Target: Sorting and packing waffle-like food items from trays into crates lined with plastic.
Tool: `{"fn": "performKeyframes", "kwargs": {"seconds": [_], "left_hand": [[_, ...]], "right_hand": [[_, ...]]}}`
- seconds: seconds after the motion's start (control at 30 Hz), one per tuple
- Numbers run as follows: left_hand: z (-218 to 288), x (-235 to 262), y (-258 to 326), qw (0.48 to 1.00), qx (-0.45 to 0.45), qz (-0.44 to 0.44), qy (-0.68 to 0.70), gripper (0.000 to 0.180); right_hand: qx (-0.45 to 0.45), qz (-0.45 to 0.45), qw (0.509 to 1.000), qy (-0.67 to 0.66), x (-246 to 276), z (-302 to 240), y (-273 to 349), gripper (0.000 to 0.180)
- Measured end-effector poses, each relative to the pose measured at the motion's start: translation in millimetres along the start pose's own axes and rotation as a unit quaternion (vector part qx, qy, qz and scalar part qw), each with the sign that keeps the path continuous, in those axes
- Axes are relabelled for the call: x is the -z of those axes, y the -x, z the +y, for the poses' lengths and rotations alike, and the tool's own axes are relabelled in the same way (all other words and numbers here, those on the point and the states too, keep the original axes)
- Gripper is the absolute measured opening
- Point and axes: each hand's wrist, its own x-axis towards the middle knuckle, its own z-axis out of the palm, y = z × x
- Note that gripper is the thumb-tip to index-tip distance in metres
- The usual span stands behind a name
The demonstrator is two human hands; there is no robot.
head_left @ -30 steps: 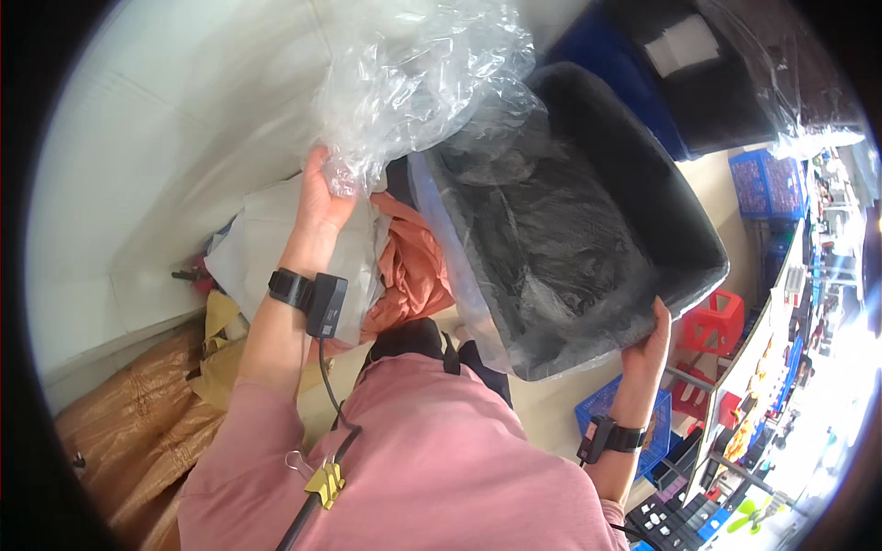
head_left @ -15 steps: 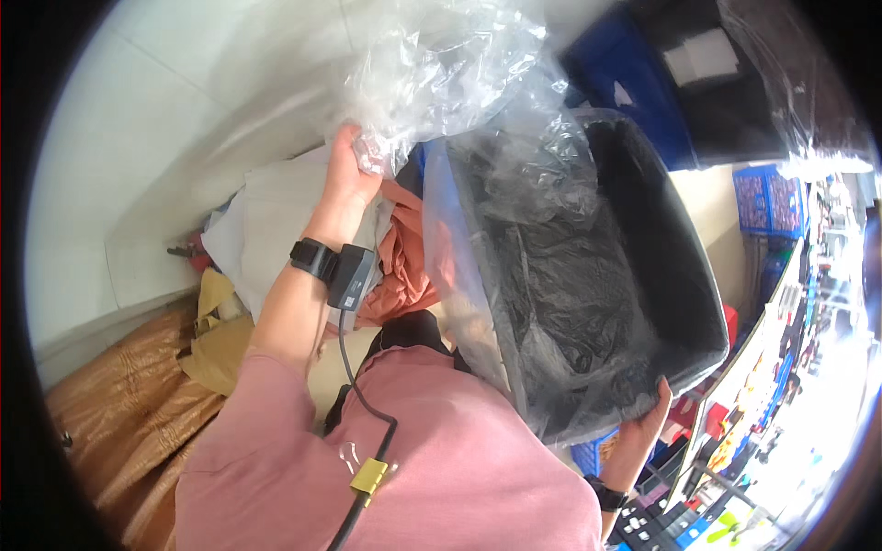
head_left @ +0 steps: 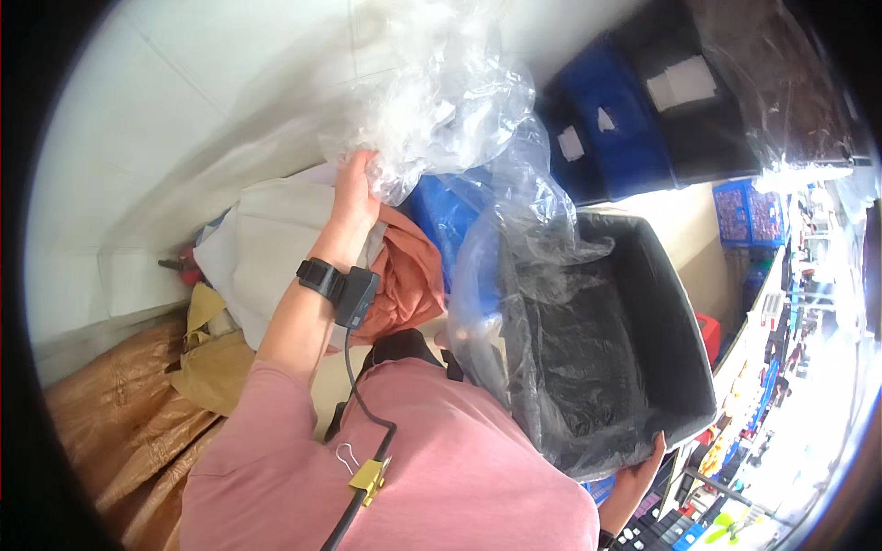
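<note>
- White wall point(head_left: 184, 138); cloth heap point(head_left: 276, 248) below, blue bins point(head_left: 625, 129) stacked beyond.
- Left hand point(head_left: 354, 188) pinches the plastic bag point(head_left: 441, 101).
- Right hand point(head_left: 643, 459) clasps the black bin point(head_left: 625, 349) rim; aisle at right is cluttered.

Left grip point(head_left: 354, 188) raised, right grip point(head_left: 643, 459) low, both closed.

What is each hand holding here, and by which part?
Left hand grips the crumpled clear plastic sheet at its lower edge; right hand holds the dark bin by its near rim.

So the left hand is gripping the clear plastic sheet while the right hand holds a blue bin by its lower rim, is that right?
Not quite: the bin is dark grey, not blue, as the head view shows. The left hand does grip the clear plastic sheet, and the right hand holds the bin's lower rim.
</note>
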Motion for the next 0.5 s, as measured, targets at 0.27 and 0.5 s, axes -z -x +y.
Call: {"fn": "performKeyframes", "kwargs": {"seconds": [0.27, 0.5], "left_hand": [[-117, -11, -28, 0.503, -0.39, -0.208, -0.743, 0.064], [-204, 21, 45, 0.22, 0.07, -0.364, -0.902, 0.078]], "right_hand": [[0.058, 0.106, 0.99, -0.068, 73, 12, 42, 0.025], [0.122, 0.261, 0.945, -0.151, 164, 28, 55, 0.03]]}}
